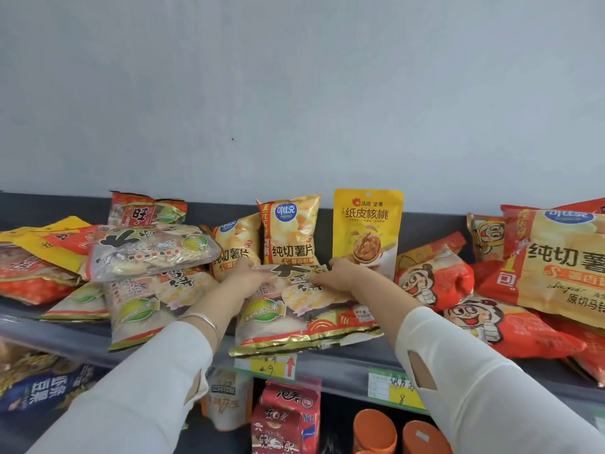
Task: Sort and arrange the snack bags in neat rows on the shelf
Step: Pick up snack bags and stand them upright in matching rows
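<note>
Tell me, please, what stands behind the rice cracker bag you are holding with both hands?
Behind the rice cracker bag stand a potato chip bag and a yellow walnut pouch; their lower edges are hidden by it and the hands.

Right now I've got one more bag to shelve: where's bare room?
Bare shelf shows along the front edge, between the held rice cracker bag and the red bags. A thin strip is free behind the walnut pouch. The left pile and the right are crowded.
</note>
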Demonstrator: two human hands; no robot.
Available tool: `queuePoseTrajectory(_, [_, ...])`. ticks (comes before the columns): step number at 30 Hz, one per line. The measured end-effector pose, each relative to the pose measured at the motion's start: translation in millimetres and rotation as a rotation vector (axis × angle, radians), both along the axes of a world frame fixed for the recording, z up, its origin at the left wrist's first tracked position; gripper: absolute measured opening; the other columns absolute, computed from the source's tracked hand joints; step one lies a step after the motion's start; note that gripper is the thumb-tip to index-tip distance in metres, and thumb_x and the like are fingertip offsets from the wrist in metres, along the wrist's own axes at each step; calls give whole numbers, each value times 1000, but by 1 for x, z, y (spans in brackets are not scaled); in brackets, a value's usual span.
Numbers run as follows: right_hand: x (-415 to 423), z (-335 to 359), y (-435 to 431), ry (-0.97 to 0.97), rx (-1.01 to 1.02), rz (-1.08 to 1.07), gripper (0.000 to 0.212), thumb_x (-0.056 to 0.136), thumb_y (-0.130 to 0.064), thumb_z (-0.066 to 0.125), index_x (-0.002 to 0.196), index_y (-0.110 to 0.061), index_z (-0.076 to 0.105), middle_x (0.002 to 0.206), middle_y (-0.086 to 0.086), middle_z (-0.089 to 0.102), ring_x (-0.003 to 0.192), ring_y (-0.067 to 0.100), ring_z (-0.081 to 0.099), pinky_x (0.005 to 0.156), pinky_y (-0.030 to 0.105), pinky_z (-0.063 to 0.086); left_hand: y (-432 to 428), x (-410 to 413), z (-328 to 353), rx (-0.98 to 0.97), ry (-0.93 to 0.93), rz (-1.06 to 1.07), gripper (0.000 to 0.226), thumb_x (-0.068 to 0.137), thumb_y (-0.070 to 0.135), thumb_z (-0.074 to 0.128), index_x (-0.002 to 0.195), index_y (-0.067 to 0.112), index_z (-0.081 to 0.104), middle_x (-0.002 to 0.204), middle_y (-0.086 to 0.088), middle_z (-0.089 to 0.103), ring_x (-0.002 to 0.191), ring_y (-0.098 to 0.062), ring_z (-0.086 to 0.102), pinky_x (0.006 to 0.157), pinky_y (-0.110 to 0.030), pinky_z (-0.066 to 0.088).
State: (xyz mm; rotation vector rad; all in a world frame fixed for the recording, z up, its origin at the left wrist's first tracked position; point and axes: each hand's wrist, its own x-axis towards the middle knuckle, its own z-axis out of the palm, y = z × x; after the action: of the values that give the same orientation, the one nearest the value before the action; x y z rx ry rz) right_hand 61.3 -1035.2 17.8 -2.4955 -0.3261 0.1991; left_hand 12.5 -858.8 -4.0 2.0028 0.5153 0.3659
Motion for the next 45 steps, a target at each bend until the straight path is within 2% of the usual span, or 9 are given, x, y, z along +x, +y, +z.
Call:
queuePoseTrajectory(7, [-21,9,7,-20,110,-135,81,85,-49,64,147,-9,30,144,14,42,123,31,48,94,36,46,13,-11,0,-145,1,-192,44,87,19,65,127,12,47,114,-13,57,83,-21,56,57,-28,44])
queuePoseTrajectory(14, [-37,12,-49,-200,-383,-350,50,87,-35,52,133,-15,50,121,10,55,111,33,54,93,42,46,-29,-1,-10,-168,73,-549,53,75,33,75,120,24,48,123,-6,52,114,-25,51,100,-42,43])
queuePoseTrajectory(19, [-35,8,-23,-348,-446,-118,35,92,-23,49,126,-22,58,128,7,58,111,30,56,94,46,49,-47,7,-19,-175,58,-694,72,73,38,75,135,23,41,131,-6,52,113,-22,56,99,-37,45])
queuePoseTrajectory(23, [-20,6,-3,-199,-567,9,40,91,-10,54,131,-17,56,122,6,62,106,27,61,89,38,54,-53,16,-25,-258,96,-729,82,71,44,75,138,30,29,125,-5,57,112,-25,57,100,-40,44])
queuePoseTrajectory(27, [-11,20,13,-214,-628,-31,27,92,-8,49,117,-2,58,94,7,57,92,26,55,82,33,50,-40,15,-10,-59,61,-675,38,96,26,47,133,16,43,128,-9,51,117,-24,49,99,-35,40])
queuePoseTrajectory(34, [13,36,89,-344,-634,168,17,95,-18,44,89,-6,54,88,7,53,86,25,52,67,28,40,32,32,2,255,-80,-406,24,97,23,44,118,17,54,114,-4,56,97,-18,53,77,-27,42])
queuePoseTrajectory(38, [24,42,132,-336,-492,222,31,96,-23,47,121,-6,57,109,9,60,99,22,57,75,25,43,86,42,16,467,-119,-226,25,97,21,43,120,21,55,115,-1,58,99,-18,57,81,-33,51])
queuePoseTrajectory(42, [40,40,175,-292,-304,212,37,97,-25,49,127,-4,50,97,6,55,92,20,53,64,21,40,129,57,22,689,-140,-149,31,96,25,45,126,25,52,124,0,59,106,-20,59,79,-33,50])
queuePoseTrajectory(45, [51,35,202,-256,-228,139,43,100,-21,42,138,0,40,126,14,55,112,26,54,83,28,45,150,70,20,889,-132,-121,37,94,27,45,131,28,49,128,2,58,115,-21,54,91,-38,45])
